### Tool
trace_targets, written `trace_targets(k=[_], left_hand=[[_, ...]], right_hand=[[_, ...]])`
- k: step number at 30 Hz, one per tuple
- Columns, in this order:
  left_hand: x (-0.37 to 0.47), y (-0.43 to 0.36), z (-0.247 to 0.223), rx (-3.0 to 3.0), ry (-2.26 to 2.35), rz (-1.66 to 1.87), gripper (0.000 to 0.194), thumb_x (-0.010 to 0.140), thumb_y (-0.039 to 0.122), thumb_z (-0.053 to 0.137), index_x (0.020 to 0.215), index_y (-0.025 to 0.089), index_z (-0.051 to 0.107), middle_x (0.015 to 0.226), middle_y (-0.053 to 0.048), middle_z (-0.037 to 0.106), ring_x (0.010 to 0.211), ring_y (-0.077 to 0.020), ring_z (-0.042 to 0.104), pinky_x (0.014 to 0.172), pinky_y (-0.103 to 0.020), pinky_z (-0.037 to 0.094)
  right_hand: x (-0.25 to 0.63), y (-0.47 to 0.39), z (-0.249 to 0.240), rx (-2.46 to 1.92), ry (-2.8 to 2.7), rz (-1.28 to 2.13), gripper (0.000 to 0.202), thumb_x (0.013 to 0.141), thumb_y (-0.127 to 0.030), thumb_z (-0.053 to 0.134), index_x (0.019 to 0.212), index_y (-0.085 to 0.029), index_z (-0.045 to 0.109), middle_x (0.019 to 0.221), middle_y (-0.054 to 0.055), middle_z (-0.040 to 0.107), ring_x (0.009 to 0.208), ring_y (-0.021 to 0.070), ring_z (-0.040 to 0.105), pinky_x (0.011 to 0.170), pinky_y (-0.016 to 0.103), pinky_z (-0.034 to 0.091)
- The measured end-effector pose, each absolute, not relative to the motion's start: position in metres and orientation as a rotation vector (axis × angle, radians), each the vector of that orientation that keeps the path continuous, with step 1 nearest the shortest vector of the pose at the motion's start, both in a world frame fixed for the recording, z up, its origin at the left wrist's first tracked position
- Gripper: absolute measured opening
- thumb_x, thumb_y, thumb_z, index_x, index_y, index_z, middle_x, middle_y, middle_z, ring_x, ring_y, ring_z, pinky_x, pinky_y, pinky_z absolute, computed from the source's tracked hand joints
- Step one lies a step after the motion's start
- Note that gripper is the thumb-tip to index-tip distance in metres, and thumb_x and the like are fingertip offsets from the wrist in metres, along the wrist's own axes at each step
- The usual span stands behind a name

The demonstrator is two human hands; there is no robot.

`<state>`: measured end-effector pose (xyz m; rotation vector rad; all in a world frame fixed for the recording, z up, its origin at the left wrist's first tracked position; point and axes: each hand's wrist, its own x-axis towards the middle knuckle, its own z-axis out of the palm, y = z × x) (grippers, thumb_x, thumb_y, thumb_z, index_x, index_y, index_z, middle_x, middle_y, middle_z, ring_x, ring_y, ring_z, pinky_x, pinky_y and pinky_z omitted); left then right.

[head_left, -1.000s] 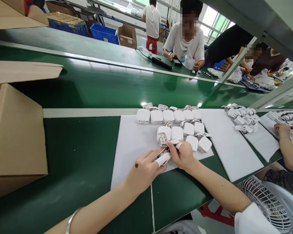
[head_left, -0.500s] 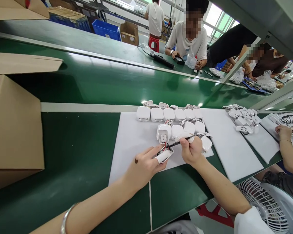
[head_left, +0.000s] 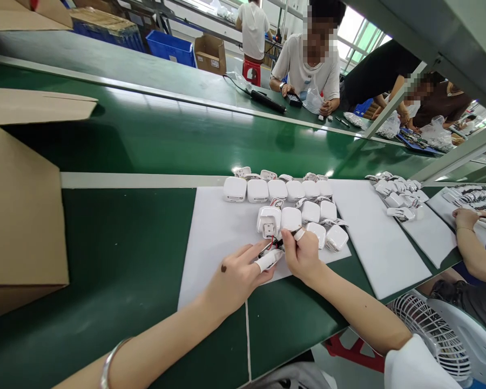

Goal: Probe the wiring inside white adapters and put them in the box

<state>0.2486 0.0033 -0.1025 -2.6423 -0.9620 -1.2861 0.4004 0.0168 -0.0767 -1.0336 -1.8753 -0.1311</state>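
Observation:
My left hand is closed around a small white plastic housing, with white wraps on a finger. Red and black wires run from it to an open white housing that has a metal USB plug inside. My right hand pinches a slim dark tool, its tip down among the wires by my left fingers. Its exact kind is hidden by the grip. Several white rounded housings stand in rows just behind both hands on a white sheet.
A cardboard box stands at the left. More white parts lie on sheets to the right, near a co-worker's hands. A white fan is below the table's right edge. Across the green belt sits another person.
My right hand has moved left and closer to my left hand, bringing the slim tool's tip deeper into the wires. My left hand keeps its hold. The view has shifted slightly.

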Motion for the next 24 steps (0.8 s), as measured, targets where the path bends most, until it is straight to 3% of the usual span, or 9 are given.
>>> trace_targets(k=[8, 13, 17, 21, 24], left_hand=[[0.246, -0.001, -0.107, -2.637, -0.915, -1.422, 0.023, 0.082, 0.011, 0.056, 0.104, 0.013, 0.053, 0.101, -0.012, 0.066, 0.082, -0.0177, 0.066, 0.067, -0.026, 0.057], [0.247, 0.001, -0.106, -2.619, -0.955, -1.391, 0.015, 0.082, 0.013, 0.056, 0.097, 0.014, 0.054, 0.096, -0.011, 0.067, 0.075, -0.017, 0.066, 0.061, -0.025, 0.057], [0.247, 0.003, -0.108, -2.59, -0.893, -1.424, 0.017, 0.079, 0.012, 0.059, 0.095, 0.013, 0.054, 0.095, -0.011, 0.068, 0.073, -0.0154, 0.067, 0.063, -0.022, 0.057], [0.245, 0.002, -0.11, -2.565, -0.835, -1.437, 0.019, 0.078, 0.013, 0.061, 0.096, 0.013, 0.054, 0.094, -0.01, 0.069, 0.074, -0.0149, 0.067, 0.065, -0.022, 0.058], [0.246, 0.001, -0.11, -2.554, -0.836, -1.423, 0.019, 0.078, 0.013, 0.062, 0.095, 0.012, 0.054, 0.094, -0.011, 0.069, 0.072, -0.0149, 0.067, 0.062, -0.022, 0.057]], right_hand=[[0.401, 0.016, -0.077, -1.082, -1.85, -0.193, 0.038, 0.095, -0.022, 0.037, 0.058, -0.019, 0.037, 0.047, -0.005, 0.034, 0.041, 0.0078, 0.03, 0.041, 0.024, 0.024], [0.412, 0.013, -0.073, -0.838, -1.833, -0.399, 0.031, 0.094, -0.02, 0.037, 0.065, -0.017, 0.048, 0.049, -0.001, 0.046, 0.042, 0.0103, 0.041, 0.041, 0.024, 0.031], [0.422, 0.013, -0.066, -0.855, -1.607, -0.363, 0.026, 0.094, -0.024, 0.037, 0.076, -0.017, 0.055, 0.062, 0.003, 0.056, 0.055, 0.0145, 0.055, 0.048, 0.025, 0.041], [0.42, 0.015, -0.062, -0.955, -1.641, -0.255, 0.039, 0.094, -0.026, 0.038, 0.056, -0.018, 0.04, 0.044, -0.004, 0.036, 0.039, 0.0091, 0.037, 0.039, 0.024, 0.028], [0.411, 0.013, -0.061, -1.031, -1.669, -0.173, 0.042, 0.093, -0.025, 0.04, 0.053, -0.019, 0.029, 0.043, -0.006, 0.026, 0.037, 0.0063, 0.026, 0.037, 0.024, 0.021]])
